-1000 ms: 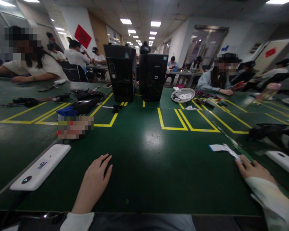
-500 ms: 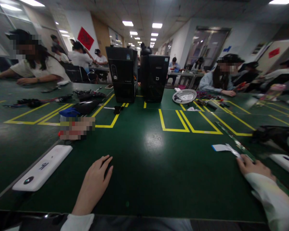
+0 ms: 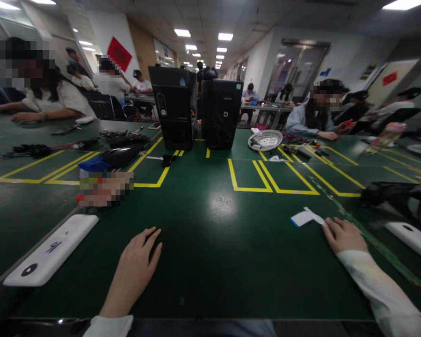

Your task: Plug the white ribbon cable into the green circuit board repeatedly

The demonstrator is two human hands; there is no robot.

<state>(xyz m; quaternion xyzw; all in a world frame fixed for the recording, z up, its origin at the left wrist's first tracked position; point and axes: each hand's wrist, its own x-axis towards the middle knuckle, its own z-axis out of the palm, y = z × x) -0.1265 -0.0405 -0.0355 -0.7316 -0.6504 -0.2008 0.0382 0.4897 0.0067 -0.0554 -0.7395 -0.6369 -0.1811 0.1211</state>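
Note:
My left hand [image 3: 138,262] lies on the green tabletop [image 3: 210,262] left of centre, fingers stretched and thumb apart, with nothing in it. On the right, my right hand [image 3: 345,234] rests palm down, its fingertips at the end of a white flat cable [image 3: 303,218] with a blue tip. Whether the fingers pinch the cable or only touch it is hidden. A long thin green strip [image 3: 382,250] lies just right of that hand. The white power bank-like device [image 3: 52,250] sits left of my left hand.
Two black computer towers [image 3: 171,107] stand at the back centre. Behind the yellow tape marks are a white oval basket [image 3: 265,140], dark cables [image 3: 38,149] and a black-and-blue item [image 3: 107,159]. Another white device [image 3: 412,238] lies far right. Several people sit around.
My right hand has moved left, and the white cable has shifted left with it, away from the green strip. My left hand stays nearly where it was. The view has turned slightly.

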